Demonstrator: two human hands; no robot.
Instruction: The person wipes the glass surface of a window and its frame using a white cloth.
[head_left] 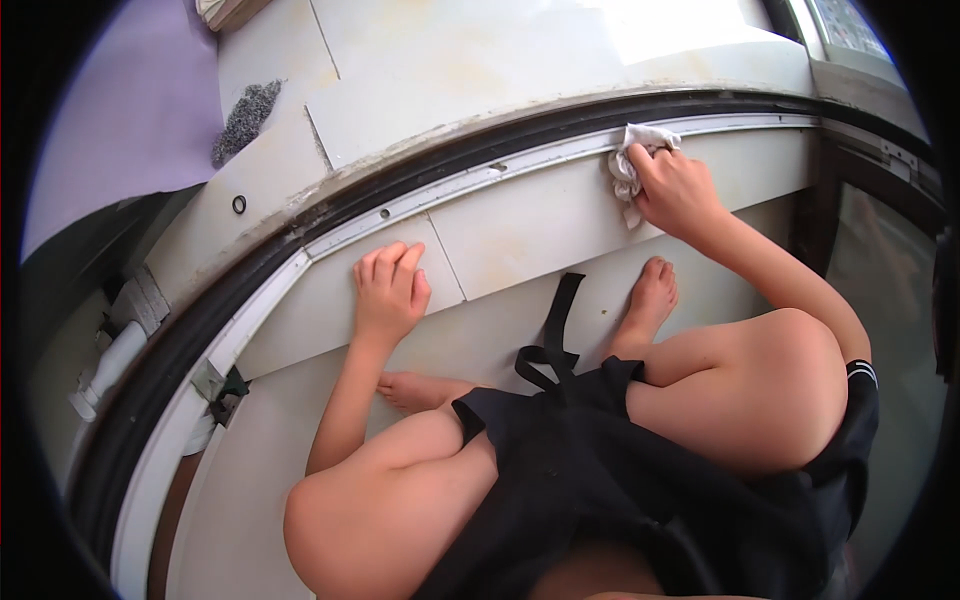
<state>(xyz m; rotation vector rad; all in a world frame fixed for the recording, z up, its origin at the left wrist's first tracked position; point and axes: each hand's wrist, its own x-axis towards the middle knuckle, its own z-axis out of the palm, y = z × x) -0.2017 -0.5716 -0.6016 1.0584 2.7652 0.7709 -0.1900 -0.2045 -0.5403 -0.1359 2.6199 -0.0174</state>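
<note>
My right hand point(676, 190) is closed around a crumpled white cloth point(627, 180). The cloth presses on the white metal door track point(500, 167) and hangs partly over the tiled step below it. Further left, my left hand point(390, 290) rests on the white tiled step point(540, 225), just short of the track. Its fingers are slightly bent and apart, with nothing in them. A black rubber-like strip point(420, 180) runs along the far side of the track, which shows small holes and a few dark marks.
Beyond the track lies a light tiled surface point(450, 80) with a grey scouring pad point(247, 120) and a small black ring point(239, 204). Purple fabric point(140, 110) hangs at the left, above a white pipe point(110, 370). A dark-framed glass door point(880, 250) stands at the right. My bare feet are below the step.
</note>
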